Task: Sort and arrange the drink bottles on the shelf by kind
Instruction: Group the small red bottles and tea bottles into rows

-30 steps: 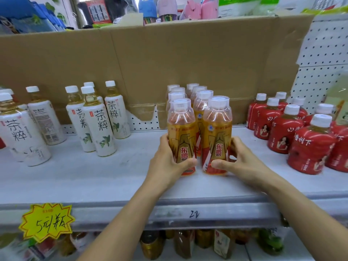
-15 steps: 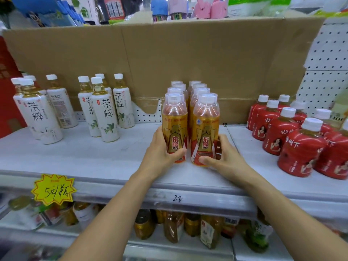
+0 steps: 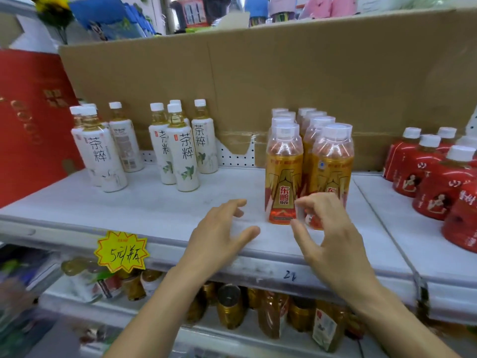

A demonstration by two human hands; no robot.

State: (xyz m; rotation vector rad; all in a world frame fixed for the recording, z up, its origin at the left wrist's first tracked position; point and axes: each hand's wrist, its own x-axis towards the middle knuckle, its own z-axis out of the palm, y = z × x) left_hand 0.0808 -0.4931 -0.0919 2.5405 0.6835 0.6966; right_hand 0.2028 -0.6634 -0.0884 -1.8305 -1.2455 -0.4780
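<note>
The left hand [image 3: 219, 239] and right hand [image 3: 333, 236] hover spread and empty over the white shelf [image 3: 154, 210], seemingly because the amber plastic drink bottles [image 3: 284, 177] already stand in two files, apart from the white-labelled tea bottles [image 3: 183, 156] and red-wrapped bottles [image 3: 436, 182].

L grip [image 3: 219, 237] & R grip [image 3: 329, 236] both held out fwd, fingers loosely spread, holding nothing.

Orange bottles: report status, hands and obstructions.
Left hand open, holding nothing. Right hand open, fingers loose before the front row. Orange bottles upright, two rows, white tea bottles left, red bottles right. Nothing blocks the hands.
</note>
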